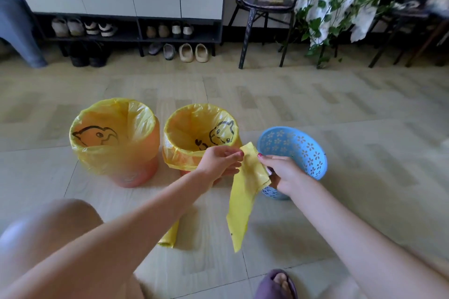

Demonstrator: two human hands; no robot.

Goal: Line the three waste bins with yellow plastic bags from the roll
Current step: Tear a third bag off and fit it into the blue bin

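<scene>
Two orange bins stand on the floor, the left bin [136,172] and the middle bin [184,173], each lined with a yellow bag [114,114] printed with a duck. A blue perforated bin [303,150] stands at the right with no bag in it. In front of the blue bin, a folded yellow bag [243,199] hangs down. My left hand [218,161] pinches its top left edge and my right hand [284,172] pinches its top right edge. The yellow roll [168,236] lies on the floor under my left forearm, partly hidden.
A shoe cabinet [131,28] with several pairs of shoes lines the back wall. A black chair [262,2] with a paw cushion and a trailing plant [335,7] stand at the back right. My knee [46,233] and slippered foot [279,284] are near the bottom.
</scene>
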